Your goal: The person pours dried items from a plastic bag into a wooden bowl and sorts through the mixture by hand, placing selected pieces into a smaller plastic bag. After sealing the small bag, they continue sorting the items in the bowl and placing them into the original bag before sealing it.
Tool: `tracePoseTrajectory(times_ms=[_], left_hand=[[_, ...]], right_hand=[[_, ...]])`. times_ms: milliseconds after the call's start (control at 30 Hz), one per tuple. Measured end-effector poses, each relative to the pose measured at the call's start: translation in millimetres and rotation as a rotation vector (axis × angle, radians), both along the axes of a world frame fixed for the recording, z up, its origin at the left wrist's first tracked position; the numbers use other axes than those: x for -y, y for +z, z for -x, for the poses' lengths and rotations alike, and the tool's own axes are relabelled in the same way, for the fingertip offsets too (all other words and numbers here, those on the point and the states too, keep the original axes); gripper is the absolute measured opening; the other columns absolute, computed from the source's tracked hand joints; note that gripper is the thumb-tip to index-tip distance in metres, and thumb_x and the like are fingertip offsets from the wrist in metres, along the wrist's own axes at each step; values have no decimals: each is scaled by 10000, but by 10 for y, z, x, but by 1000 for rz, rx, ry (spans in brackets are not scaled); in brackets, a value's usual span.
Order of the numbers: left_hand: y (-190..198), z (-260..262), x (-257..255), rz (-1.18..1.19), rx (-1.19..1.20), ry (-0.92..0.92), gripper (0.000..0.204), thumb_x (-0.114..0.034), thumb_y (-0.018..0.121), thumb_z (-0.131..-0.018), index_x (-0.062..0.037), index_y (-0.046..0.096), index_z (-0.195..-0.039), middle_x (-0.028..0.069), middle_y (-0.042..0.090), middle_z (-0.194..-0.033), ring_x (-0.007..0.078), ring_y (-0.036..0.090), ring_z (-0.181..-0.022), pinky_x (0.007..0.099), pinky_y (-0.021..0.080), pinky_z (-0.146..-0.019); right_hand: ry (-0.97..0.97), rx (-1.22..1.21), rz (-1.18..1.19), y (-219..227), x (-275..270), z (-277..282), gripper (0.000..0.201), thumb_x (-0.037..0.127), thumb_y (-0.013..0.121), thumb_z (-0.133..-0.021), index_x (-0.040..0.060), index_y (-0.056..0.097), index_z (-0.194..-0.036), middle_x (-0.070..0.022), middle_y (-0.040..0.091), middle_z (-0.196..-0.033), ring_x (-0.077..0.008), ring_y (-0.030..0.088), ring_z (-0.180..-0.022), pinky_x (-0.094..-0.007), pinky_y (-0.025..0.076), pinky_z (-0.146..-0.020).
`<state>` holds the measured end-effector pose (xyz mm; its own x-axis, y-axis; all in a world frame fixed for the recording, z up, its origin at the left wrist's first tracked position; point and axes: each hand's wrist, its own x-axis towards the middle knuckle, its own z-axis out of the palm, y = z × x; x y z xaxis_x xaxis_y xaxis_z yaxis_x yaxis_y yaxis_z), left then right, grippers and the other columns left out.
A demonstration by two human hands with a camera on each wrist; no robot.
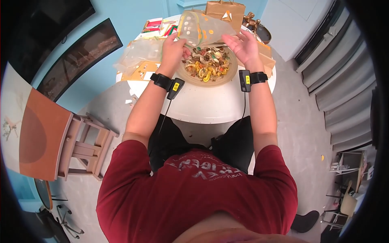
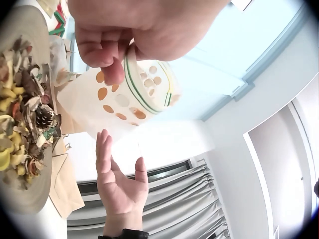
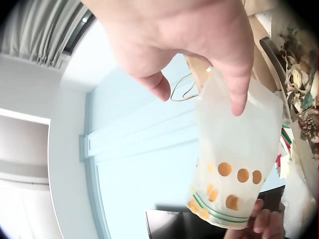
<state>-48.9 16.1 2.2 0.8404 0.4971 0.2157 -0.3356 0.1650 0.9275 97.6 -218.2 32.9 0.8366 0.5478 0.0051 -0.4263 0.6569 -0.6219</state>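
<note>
My left hand [image 1: 173, 52] pinches the zip edge of a translucent zip bag [image 1: 212, 35] with orange and pale round spots. The bag is held tilted above a heap of dried potpourri [image 1: 207, 65], with yellow, brown and green pieces and a pine cone [image 2: 46, 117]. That heap lies on a round tan dish [image 1: 234, 69]. My right hand [image 1: 244, 49] is beside the bag's closed end, fingers spread and palm turned toward it. In the right wrist view, the right fingertips [image 3: 238, 104] overlap the bag, and no grip shows.
A second translucent zip bag [image 1: 139, 53] lies at the left of the white round table [image 1: 198, 106]. Behind stands a brown paper bag [image 1: 237, 12], near a gold figurine [image 1: 251, 20] on a dark tray [image 1: 264, 34]. Red and green pieces [image 1: 154, 25] lie at the back left.
</note>
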Motion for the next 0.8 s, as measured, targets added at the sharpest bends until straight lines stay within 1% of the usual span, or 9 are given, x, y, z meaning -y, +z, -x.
tracePoseTrajectory(times_ms=[167, 267, 367, 467, 500, 600, 667, 700, 800], left_hand=[[128, 100, -156, -40, 136, 94, 267, -151, 567, -1053, 58, 553, -1220, 139, 708, -822, 186, 676, -577, 277, 516, -470], [228, 240, -311, -90, 203, 218, 266, -164, 565, -1059, 71, 562, -1183, 159, 722, -851, 195, 696, -598, 272, 535, -489], [372, 430, -389, -137, 215, 344, 316, -179, 583, -1044, 107, 566, -1180, 146, 722, -814, 193, 714, -615, 268, 545, -513], [393, 583, -412, -365, 73, 537, 335, -186, 606, -1018, 122, 601, -1149, 134, 736, -772, 183, 720, -631, 292, 555, -557], [359, 596, -439, -488, 39, 601, 348, -204, 620, -1004, 114, 616, -1144, 138, 737, -760, 196, 722, -627, 306, 559, -570], [119, 600, -522, -863, -43, 791, 353, -240, 645, -963, 84, 667, -1101, 168, 737, -745, 267, 725, -623, 371, 572, -614], [39, 617, -507, -1119, -65, 916, 321, -242, 638, -938, 56, 709, -1033, 210, 732, -765, 357, 721, -632, 444, 580, -653], [-4, 625, -485, -1136, -84, 910, 278, -247, 645, -934, 17, 721, -896, 217, 703, -709, 403, 689, -604, 455, 574, -613], [-124, 630, -523, -1269, -221, 939, 288, -260, 652, -932, -17, 696, -783, 202, 673, -648, 399, 676, -576, 465, 560, -564]], right_hand=[[42, 372, 183, -115, -166, 102, 878, 93, 635, -975, -88, 34, -1590, -337, 549, -1329, -438, 644, -1189, -498, 554, -1072], [-107, 525, 444, -194, -223, 155, 659, 107, 643, -957, -140, 352, -1495, -240, 674, -1197, -338, 697, -1098, -420, 608, -948], [-149, 952, 945, -359, -278, 66, 371, 71, 637, -927, -67, 660, -1271, -152, 760, -1000, -254, 732, -986, -367, 604, -828], [-220, 1278, 1128, -465, -356, 237, 269, 10, 621, -857, 26, 778, -1075, -152, 769, -992, -266, 731, -948, -369, 576, -799], [-195, 1402, 1104, -422, -357, 337, 341, -31, 620, -797, 73, 786, -1076, -185, 747, -1029, -339, 710, -971, -416, 567, -854], [-294, 1647, 1092, -627, -463, 324, 355, -51, 635, -774, 69, 787, -1071, -193, 744, -1028, -378, 690, -1011, -449, 553, -900], [-301, 1699, 1155, -697, -487, 297, 334, -38, 652, -783, 64, 782, -1073, -197, 738, -1044, -384, 684, -1021, -459, 548, -918], [-305, 1725, 1187, -725, -482, 274, 324, -32, 661, -787, 61, 779, -1074, -198, 736, -1052, -387, 681, -1026, -464, 545, -928], [-374, 1681, 1137, -758, -441, 242, 265, 27, 717, -810, 39, 750, -1073, -180, 729, -1002, -380, 680, -981, -452, 546, -902]])
